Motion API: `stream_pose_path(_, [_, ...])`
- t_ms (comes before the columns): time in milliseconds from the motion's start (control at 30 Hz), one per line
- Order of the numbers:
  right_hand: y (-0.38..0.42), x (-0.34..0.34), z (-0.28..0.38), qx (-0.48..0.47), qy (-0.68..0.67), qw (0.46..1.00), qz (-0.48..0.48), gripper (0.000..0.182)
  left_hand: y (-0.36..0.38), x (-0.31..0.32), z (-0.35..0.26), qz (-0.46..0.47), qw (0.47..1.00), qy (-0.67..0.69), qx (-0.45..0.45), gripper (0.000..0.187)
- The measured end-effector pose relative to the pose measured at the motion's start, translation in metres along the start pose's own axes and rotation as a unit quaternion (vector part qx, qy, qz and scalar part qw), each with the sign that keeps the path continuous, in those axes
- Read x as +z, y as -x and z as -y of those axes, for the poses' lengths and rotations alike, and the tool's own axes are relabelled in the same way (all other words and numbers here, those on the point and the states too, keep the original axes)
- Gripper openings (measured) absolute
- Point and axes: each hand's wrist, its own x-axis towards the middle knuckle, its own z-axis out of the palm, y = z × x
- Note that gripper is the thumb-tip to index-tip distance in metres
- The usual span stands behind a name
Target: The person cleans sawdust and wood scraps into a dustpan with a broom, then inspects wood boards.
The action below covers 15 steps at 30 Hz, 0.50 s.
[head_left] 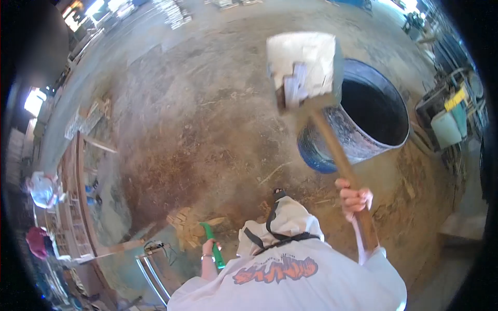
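My right hand [355,200] is wrapped round the wooden handle of a dustpan [302,54] lifted in front of me. A few pale wood scraps [295,84] lie in its white pan, near the wooden bar. The pan overlaps the left rim of a blue drum [358,127], which has a dark inside and worn paint. Low on my left side, my left hand [210,246] grips a green handle [213,248]; what kind of tool it belongs to I cannot tell. Close to that hand, a pile of wood chips [187,227] lies on the floor.
Two people [42,190] are at the far left by a wooden frame structure [80,192]. Metal rails [150,280] stand at lower left. Machinery and a pale container [446,128] line the right side. Stacked boards [174,13] sit at the back of the stained concrete floor [171,103].
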Motion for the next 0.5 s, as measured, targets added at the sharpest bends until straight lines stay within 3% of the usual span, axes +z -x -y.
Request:
stream_pose_path(100, [0.005, 0.020, 0.030, -0.031, 0.104, 0.994, 0.016, 0.041, -0.008, 0.036, -0.019, 0.063, 0.997, -0.026, -0.032, 0.014])
stream_pose_path(200, [0.020, 0.013, 0.074, -0.110, 0.233, 0.965, -0.039, 0.042, -0.011, 0.070, -0.033, 0.155, 0.975, 0.072, -0.142, 0.021])
stream_pose_path(300, [0.039, -0.027, 0.116, -0.193, 0.369, 0.899, -0.135, 0.047, 0.043, 0.124, -0.045, 0.118, 0.990, -0.072, -0.025, 0.022])
stream_pose_path(333, [0.039, -0.034, 0.114, -0.257, 0.424, 0.843, -0.211, 0.050, 0.062, 0.142, -0.052, 0.085, 0.983, -0.164, 0.020, 0.023])
stream_pose_path(400, [0.048, -0.056, 0.132, -0.298, 0.473, 0.773, -0.299, 0.052, 0.092, 0.167, -0.066, 0.017, 0.936, -0.336, 0.104, 0.024])
stream_pose_path(500, [0.042, -0.102, 0.144, -0.346, 0.445, 0.769, -0.303, 0.049, 0.091, 0.171, -0.086, 0.056, 0.911, -0.374, 0.165, 0.025])
